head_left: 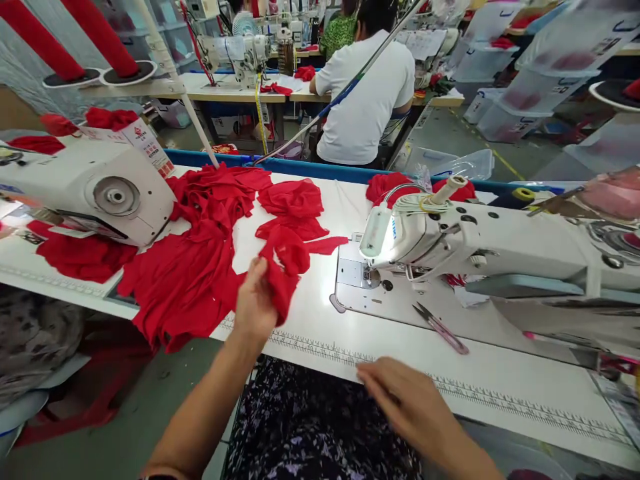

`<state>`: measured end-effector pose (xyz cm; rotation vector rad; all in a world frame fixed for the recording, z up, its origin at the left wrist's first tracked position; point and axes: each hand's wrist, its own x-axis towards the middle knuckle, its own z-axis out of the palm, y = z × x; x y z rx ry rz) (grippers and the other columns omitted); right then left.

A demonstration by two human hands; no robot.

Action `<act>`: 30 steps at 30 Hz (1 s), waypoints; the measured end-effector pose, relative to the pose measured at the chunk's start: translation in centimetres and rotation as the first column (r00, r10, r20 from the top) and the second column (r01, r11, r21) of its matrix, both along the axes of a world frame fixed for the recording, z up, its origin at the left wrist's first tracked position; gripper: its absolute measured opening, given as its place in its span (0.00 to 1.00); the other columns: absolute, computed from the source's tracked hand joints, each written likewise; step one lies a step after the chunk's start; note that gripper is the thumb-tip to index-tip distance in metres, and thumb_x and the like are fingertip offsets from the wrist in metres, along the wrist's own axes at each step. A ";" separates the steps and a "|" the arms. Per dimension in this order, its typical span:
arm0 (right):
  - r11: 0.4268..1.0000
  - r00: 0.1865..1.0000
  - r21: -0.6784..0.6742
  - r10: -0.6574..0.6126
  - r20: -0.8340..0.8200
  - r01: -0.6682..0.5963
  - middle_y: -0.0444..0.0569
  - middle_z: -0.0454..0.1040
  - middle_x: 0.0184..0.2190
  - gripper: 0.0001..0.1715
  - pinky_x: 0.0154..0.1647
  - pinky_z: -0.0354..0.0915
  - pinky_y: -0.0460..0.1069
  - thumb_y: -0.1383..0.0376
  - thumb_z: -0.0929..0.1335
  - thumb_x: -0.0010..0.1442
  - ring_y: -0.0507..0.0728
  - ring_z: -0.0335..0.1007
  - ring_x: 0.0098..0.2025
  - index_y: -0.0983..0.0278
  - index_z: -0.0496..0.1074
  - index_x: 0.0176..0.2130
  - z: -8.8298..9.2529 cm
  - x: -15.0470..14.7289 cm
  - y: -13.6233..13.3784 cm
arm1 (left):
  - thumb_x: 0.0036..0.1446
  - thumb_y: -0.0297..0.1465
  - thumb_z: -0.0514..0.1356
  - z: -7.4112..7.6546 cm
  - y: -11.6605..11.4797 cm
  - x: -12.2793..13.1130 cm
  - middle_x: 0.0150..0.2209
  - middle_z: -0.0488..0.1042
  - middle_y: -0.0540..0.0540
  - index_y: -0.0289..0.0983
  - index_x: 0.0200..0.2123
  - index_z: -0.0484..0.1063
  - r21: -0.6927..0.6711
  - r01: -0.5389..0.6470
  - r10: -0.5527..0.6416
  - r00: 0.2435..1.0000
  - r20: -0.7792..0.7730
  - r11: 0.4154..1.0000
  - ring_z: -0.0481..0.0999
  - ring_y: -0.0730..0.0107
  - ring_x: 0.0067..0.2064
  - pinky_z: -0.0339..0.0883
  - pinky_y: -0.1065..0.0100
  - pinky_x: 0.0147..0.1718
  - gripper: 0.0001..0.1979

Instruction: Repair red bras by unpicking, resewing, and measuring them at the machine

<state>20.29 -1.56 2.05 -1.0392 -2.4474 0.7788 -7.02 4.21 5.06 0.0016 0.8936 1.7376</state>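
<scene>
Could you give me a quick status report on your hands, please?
Left hand gripping red fabric piece. Right hand open, at table edge. Snips beside sewing machine, untouched.

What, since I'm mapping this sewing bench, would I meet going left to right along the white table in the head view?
White sewing machine → heap of red cloth → left hand gripping a red piece → lit sewing machine. The right hand and the scissors overlap that last machine, so they are left out.

Red fabric piece [286, 261]: crumpled, one end raised, rest on white tbl [320, 313].
</scene>
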 end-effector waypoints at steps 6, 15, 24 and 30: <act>0.978 0.969 -0.080 -0.200 -0.142 0.191 0.44 0.76 0.31 0.10 0.29 0.65 0.47 0.63 0.63 0.69 0.52 0.70 0.29 0.58 0.74 0.42 2.4 -2.8 1.7 | 0.55 0.34 0.68 0.9 -1.2 4.0 0.29 0.71 0.54 0.41 0.34 0.66 0.321 0.167 -0.085 0.963 -0.254 0.932 0.73 0.75 0.34 0.67 0.75 0.34 0.12; 0.898 0.816 -0.438 -0.218 -0.535 -0.048 0.43 0.65 0.30 0.13 0.19 0.50 0.45 0.57 0.63 0.67 0.48 0.51 0.23 0.62 0.66 0.34 6.4 -12.0 3.1 | 0.65 0.34 0.60 4.7 -2.2 1.7 0.32 0.66 0.53 0.43 0.40 0.66 0.523 0.151 0.257 0.737 -0.625 0.839 0.68 0.76 0.32 0.66 0.75 0.33 0.05; 0.940 0.953 -0.202 -0.294 -0.069 0.276 0.40 0.69 0.25 0.10 0.28 0.57 0.46 0.57 0.66 0.65 0.51 0.63 0.27 0.60 0.71 0.42 6.8 -1.4 5.1 | 0.63 0.29 0.60 -0.9 -7.0 -0.7 0.45 0.70 0.47 0.44 0.59 0.60 0.130 0.472 0.042 0.193 -0.980 0.872 0.73 0.75 0.35 0.71 0.67 0.40 0.23; 0.992 0.995 -0.074 -0.097 0.030 0.099 0.48 0.79 0.44 0.12 0.42 0.67 0.49 0.61 0.65 0.66 0.55 0.75 0.42 0.58 0.71 0.49 6.2 0.7 5.1 | 0.68 0.32 0.53 1.5 -2.2 1.6 0.46 0.76 0.46 0.41 0.51 0.71 -0.049 0.705 -0.056 -0.012 -0.998 0.707 0.75 0.67 0.49 0.67 0.64 0.52 0.12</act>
